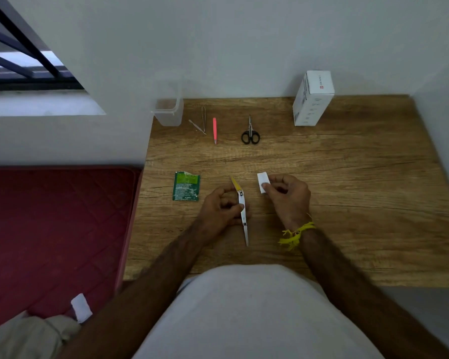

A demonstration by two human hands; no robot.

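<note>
My left hand (219, 207) grips a slim metal tool (242, 212) with a yellow tip, opened out long and held just above the wooden table (347, 177). Its yellow end points away from me and its silver end toward me. My right hand (287, 196) pinches a small white folded wipe (262, 180) between thumb and fingers, a little to the right of the tool's yellow tip. A torn green sachet (186, 186) lies flat on the table left of my left hand.
Along the table's far side lie a clear plastic container (168, 111), metal tweezers (201, 123), a pink tool (214, 130), small black-handled scissors (250, 133) and a white box (312, 98). A red mattress (55, 234) borders the table on the left.
</note>
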